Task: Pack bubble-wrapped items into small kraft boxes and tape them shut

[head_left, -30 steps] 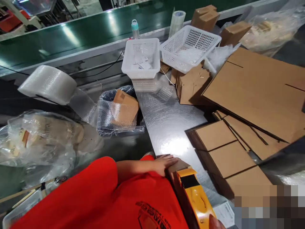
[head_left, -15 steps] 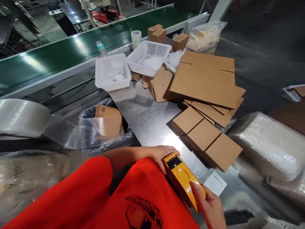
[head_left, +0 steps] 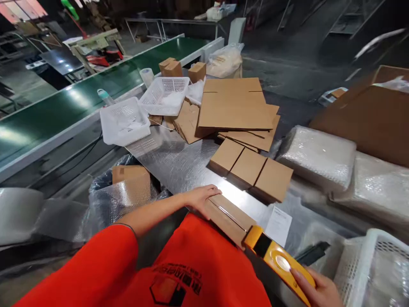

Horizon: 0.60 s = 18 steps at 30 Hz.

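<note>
While left hand (head_left: 200, 199) touches carton (head_left: 229, 219), right (head_left: 318, 289) grips dispenser (head_left: 271, 255).

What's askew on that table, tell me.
The flat cardboard sheets on the metal table lie askew: the lower ones stick out at an angle from under the top one, rather than squared up.

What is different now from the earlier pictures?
The right hand has drawn the yellow tape dispenser away from the left hand to the other end of the cardboard box; a shiny strip now shows on top. The left hand stays on the box, flat cardboard unmoved.
</note>
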Each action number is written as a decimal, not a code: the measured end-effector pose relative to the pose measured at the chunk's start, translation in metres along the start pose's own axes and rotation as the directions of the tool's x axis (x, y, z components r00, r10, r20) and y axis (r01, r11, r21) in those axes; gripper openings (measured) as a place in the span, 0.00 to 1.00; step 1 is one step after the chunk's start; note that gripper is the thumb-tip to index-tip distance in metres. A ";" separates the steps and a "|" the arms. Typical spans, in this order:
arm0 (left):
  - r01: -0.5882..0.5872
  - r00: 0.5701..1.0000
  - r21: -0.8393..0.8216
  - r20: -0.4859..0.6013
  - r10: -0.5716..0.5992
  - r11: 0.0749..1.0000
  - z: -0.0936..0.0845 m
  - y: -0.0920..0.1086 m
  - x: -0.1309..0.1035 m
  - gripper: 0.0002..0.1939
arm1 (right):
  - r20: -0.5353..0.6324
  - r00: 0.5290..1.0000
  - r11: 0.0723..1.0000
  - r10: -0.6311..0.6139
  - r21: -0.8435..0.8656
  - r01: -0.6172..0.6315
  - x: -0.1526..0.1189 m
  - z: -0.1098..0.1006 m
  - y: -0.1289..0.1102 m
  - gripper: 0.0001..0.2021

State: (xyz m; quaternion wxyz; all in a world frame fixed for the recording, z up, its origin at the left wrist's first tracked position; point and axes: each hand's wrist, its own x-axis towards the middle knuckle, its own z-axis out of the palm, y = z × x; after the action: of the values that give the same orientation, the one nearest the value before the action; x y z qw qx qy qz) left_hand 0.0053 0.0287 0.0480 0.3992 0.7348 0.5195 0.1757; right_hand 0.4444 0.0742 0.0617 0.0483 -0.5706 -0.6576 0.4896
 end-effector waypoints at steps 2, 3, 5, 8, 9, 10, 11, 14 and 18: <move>0.055 0.998 0.158 0.002 -0.057 0.986 -0.026 -0.006 -0.008 0.58 | -0.006 0.998 0.998 -0.056 0.034 0.056 0.017 0.020 -0.014 0.26; 0.084 0.996 0.248 0.003 -0.088 0.965 -0.039 -0.007 -0.011 0.58 | -0.023 0.996 0.994 -0.086 0.058 0.087 0.026 0.031 -0.022 0.26; 0.115 0.990 0.431 0.023 -0.138 0.895 -0.059 -0.006 -0.014 0.58 | -0.034 0.990 0.985 -0.139 0.102 0.142 0.044 0.053 -0.037 0.27; 0.030 0.985 0.625 0.114 -0.130 0.780 -0.064 0.006 -0.007 0.62 | -0.006 0.984 0.973 -0.177 0.152 0.176 0.064 0.078 -0.048 0.28; -0.020 0.983 0.658 0.149 -0.104 0.752 -0.059 0.010 -0.002 0.63 | -0.003 0.984 0.969 -0.181 0.169 0.179 0.067 0.084 -0.049 0.28; -0.064 0.982 0.679 0.174 -0.076 0.731 -0.054 0.013 0.004 0.63 | -0.002 0.983 0.966 -0.184 0.186 0.181 0.070 0.088 -0.048 0.28; -0.096 0.980 0.691 0.191 -0.053 0.717 -0.048 0.015 0.009 0.63 | 0.000 0.982 0.963 -0.187 0.200 0.183 0.072 0.092 -0.047 0.28; -0.149 0.976 0.680 0.220 -0.005 0.718 -0.039 0.011 0.021 0.59 | 0.018 0.981 0.956 -0.191 0.230 0.182 0.072 0.095 -0.046 0.28; -0.227 0.965 0.620 0.248 0.087 0.751 -0.043 -0.002 0.025 0.57 | 0.064 0.980 0.961 -0.187 0.220 0.169 0.065 0.079 -0.037 0.27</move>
State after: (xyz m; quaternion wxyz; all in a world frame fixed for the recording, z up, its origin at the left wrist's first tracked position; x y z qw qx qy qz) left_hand -0.0149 0.0686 0.0687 0.1576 0.8821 0.4404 -0.0560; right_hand 0.3469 0.0847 0.0146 0.1255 -0.4794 -0.6514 0.5745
